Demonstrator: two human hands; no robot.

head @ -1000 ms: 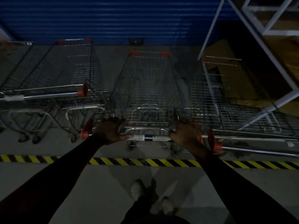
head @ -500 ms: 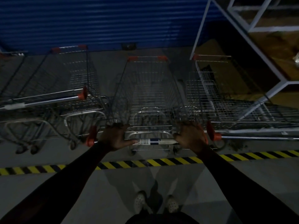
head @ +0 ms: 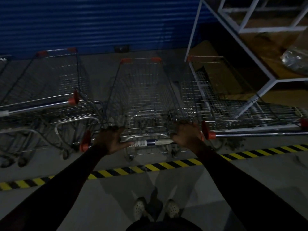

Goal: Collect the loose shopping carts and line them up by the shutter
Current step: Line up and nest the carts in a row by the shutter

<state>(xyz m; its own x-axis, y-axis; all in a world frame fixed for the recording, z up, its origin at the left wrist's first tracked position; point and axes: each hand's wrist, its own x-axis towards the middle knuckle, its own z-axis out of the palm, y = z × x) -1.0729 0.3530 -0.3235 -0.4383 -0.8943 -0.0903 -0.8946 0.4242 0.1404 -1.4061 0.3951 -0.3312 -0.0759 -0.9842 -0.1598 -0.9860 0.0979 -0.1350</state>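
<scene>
A wire shopping cart (head: 145,90) with red corner caps stands nose-first toward the blue roller shutter (head: 100,22). It sits between a cart on the left (head: 55,84) and a cart on the right (head: 216,100). My left hand (head: 109,139) grips the left part of its handle bar (head: 150,142), thumb lying along the bar. My right hand (head: 186,135) grips the right end, fingers curled over it. Both arms are stretched out in dark sleeves.
A yellow-and-black floor stripe (head: 150,167) runs across just behind the carts' wheels. A white metal rack frame (head: 233,35) leans over the right cart. Part of another cart (head: 5,64) shows at the far left edge. The lighting is dim.
The middle cart has rolled slightly forward into the gap between its neighbours while my arms stretched out. Both hands stay on the handle.
</scene>
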